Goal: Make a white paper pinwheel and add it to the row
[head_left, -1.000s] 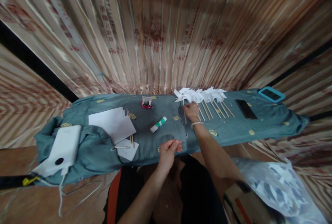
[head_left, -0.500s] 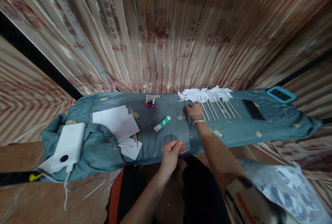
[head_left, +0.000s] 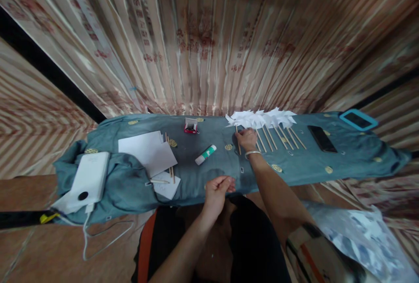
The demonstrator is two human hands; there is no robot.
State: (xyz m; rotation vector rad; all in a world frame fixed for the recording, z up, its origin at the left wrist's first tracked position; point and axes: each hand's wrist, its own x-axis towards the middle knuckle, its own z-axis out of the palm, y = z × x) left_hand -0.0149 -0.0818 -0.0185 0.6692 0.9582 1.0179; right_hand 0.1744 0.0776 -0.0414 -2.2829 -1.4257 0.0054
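My right hand [head_left: 248,138], with a bracelet at the wrist, has its fingers closed on the wooden stick [head_left: 238,141] of the leftmost white paper pinwheel [head_left: 235,119]. Several more pinwheels [head_left: 275,118] lie in a row to its right, paper heads overlapping at the back and sticks pointing toward me. Low over the front edge of the cloth is my left hand [head_left: 218,187], fingers curled and thumb laid over them; nothing shows in it. The nearest thing to that hand is a green and white glue stick [head_left: 206,155], lying on its side.
On the left are white paper sheets [head_left: 144,150], loose sticks [head_left: 168,139], a pencil [head_left: 159,181] and a white power bank [head_left: 91,177] with a cable. A small open red box [head_left: 190,126] sits at the back. To the right lie a black phone [head_left: 322,139] and a blue-framed device [head_left: 358,119].
The whole view has shifted slightly. Both hands keep nearly the same place, the right one still at the leftmost pinwheel's stick.
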